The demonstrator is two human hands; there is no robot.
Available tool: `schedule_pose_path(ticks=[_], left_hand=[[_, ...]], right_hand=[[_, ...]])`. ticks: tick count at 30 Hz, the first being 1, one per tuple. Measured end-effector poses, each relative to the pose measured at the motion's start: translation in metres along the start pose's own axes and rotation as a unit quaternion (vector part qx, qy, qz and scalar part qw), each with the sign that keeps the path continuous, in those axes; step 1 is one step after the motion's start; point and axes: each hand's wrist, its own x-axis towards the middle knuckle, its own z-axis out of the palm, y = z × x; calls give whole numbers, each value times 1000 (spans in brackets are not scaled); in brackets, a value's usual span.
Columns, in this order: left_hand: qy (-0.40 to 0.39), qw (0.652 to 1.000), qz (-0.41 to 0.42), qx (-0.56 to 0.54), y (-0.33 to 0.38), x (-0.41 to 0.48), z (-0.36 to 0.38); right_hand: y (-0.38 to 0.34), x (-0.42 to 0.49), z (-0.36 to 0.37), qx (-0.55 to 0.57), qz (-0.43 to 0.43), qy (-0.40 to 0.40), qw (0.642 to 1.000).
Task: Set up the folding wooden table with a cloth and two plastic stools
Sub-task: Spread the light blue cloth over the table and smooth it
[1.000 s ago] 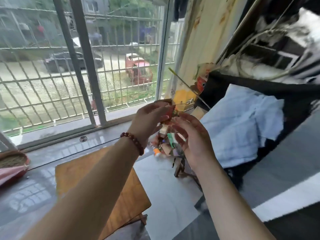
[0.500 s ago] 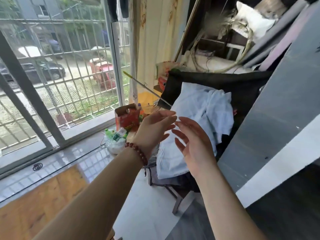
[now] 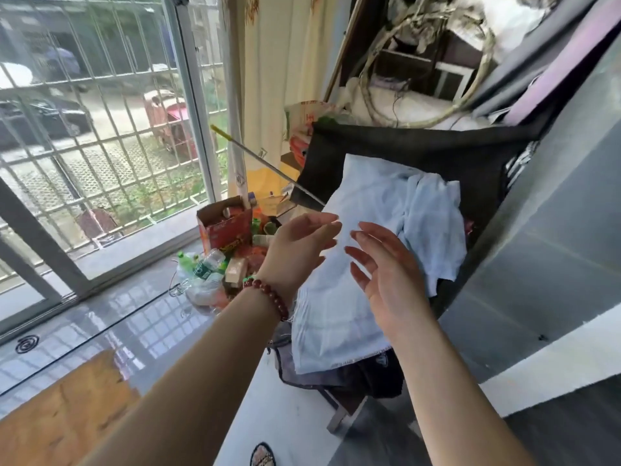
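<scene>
On my feed both hands are raised in front of the pale blue cloth (image 3: pixel 366 200), and neither holds anything. The left hand (image 3: pixel 299 250) is at the cloth's left edge, with its back toward me, its fingers straight and loosely spread and pointing right across the fabric. A bracelet (image 3: pixel 268 295) of dark red beads circles that wrist. The right hand (image 3: pixel 389 280) is over the middle of the cloth, palm turned toward the left hand, fingers relaxed and fanned up and to the left. The two sets of fingertips are near each other but apart. I cannot tell whether either hand touches the fabric.

The cloth lies crumpled and sloping over a black covering (image 3: pixel 420 146), with its lower hem hanging toward me. Both forearms reach up to it from the bottom of the view.

The wooden table (image 3: pixel 60 412) is well down and left of the cloth, beyond the left forearm, and only one corner of its top is visible. Just left of the cloth are a red carton (image 3: pixel 225 227) and some plastic bottles (image 3: pixel 201 267), in front of the barred window (image 3: pixel 100 129).
</scene>
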Motion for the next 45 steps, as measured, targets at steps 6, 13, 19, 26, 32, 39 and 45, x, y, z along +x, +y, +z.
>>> schedule_pose_path(ticks=[6, 13, 19, 26, 32, 39, 45], left_hand=[[-30, 998, 27, 39, 14, 87, 5], [-124, 990, 31, 55, 13, 152, 39], [-162, 985, 8, 60, 6, 186, 67], [-148, 986, -20, 77, -9, 230, 101], [-135, 986, -45, 89, -18, 262, 146], [-112, 979, -53, 161, -38, 293, 188], [-90, 960, -58, 259, -60, 311, 217]], right_hand=[[-18, 79, 9, -29, -26, 46, 998], [-24, 131, -8, -53, -69, 113, 990], [-32, 163, -36, -70, -73, 166, 981], [-33, 211, -74, -117, -68, 197, 971], [-41, 259, -114, -186, -88, 198, 958], [-38, 307, -159, -296, -88, 197, 931], [-30, 325, -180, -351, -58, 213, 910]])
